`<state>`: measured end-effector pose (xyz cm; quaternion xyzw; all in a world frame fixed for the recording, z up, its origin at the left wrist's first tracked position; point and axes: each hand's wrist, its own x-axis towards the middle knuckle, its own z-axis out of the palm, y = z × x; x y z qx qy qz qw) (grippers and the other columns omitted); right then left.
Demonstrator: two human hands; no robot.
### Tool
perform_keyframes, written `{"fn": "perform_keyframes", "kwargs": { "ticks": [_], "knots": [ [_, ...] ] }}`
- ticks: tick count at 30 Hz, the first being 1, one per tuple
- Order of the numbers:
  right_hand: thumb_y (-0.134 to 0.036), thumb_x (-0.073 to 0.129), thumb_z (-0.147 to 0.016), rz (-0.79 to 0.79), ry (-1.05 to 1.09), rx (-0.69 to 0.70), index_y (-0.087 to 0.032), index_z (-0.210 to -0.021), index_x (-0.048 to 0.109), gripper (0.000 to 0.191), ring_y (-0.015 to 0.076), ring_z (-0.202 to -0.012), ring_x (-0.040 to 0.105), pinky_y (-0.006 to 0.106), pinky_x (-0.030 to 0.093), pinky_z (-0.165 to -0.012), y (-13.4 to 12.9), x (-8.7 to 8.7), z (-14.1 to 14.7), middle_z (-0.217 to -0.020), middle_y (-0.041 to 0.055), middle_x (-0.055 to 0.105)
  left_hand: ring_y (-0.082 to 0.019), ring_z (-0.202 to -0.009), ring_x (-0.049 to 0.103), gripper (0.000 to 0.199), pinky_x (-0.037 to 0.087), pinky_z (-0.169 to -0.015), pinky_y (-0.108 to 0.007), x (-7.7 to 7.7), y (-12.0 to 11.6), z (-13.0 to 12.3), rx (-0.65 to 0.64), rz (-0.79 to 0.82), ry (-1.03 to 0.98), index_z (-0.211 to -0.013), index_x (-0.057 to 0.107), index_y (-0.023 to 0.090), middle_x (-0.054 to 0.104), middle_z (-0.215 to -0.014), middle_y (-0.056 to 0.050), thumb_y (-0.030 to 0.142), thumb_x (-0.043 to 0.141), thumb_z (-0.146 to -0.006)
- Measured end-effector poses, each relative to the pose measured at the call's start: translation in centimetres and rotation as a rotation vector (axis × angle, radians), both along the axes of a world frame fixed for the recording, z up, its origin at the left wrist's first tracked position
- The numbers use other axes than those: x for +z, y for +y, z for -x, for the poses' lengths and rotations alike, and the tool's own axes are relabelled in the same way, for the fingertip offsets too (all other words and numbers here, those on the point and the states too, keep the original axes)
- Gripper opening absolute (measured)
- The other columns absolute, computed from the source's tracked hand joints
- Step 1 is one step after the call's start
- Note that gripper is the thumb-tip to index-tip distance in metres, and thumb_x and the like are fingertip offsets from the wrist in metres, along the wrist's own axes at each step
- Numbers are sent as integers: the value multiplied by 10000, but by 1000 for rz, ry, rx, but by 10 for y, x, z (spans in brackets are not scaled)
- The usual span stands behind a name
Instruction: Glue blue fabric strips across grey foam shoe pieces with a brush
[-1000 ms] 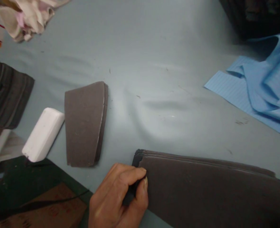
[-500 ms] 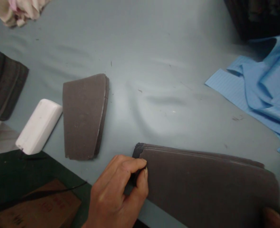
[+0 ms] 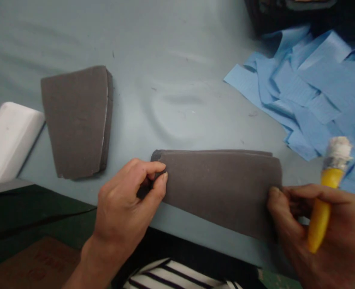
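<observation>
A stack of dark brown, tapered sheets [image 3: 219,184] lies at the front edge of the table. My left hand [image 3: 135,188] pinches the stack's left end between thumb and index finger. At its right end, my right hand [image 3: 322,224] grips the edge with thumb and fingertips. The same hand also holds a brush with a yellow handle [image 3: 319,220] and pale bristles, pointing up and away. Farther left, a second, shorter brown stack [image 3: 78,124] rests on the table, next to a white block-like object [image 3: 11,140].
Blue cloth-like strips [image 3: 310,88] are heaped at the right, with a dark container [image 3: 292,20] behind them. The grey table covering [image 3: 177,52] has soft wrinkles. A cardboard box [image 3: 35,265] stands below the table at lower left.
The view has shifted right, so the table items appear farther left. My right hand and the brush have come into fuller view. The held stack's right end now sits higher in view.
</observation>
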<state>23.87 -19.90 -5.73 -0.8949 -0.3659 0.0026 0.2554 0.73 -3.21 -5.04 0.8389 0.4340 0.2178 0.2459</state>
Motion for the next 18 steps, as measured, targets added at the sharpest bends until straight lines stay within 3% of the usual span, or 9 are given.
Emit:
{"fn": "perform_keyframes", "kwargs": {
  "ticks": [6, 11, 18],
  "knots": [
    [-468, 687, -954, -95, -70, 91, -256, -957, 596, 230, 172, -561, 641, 301, 491, -555, 9, -4, -1, -740, -13, 672, -112, -731, 636, 104, 538, -734, -258, -3, 0, 2, -33, -58, -27, -1053, 699, 215, 672, -839, 43, 158, 650, -981],
    [-414, 695, -959, -162, -130, 187, -258, -936, 580, 195, 158, -538, 627, 272, 469, -520, 10, -11, -4, -701, -40, 639, -137, -740, 647, 92, 545, -737, -290, -9, -1, 3, -38, -90, -65, -1052, 706, 221, 682, -850, 21, 193, 645, -989],
    [-372, 612, -1007, -94, -389, 133, -236, -955, 585, 148, 166, -486, 580, 305, 335, -493, 13, -12, 3, -666, -38, 636, -145, -751, 646, 101, 554, -751, -304, -17, 0, 5, -48, -128, -103, -1071, 707, 231, 685, -864, 10, 225, 640, -995]
  ]
}}
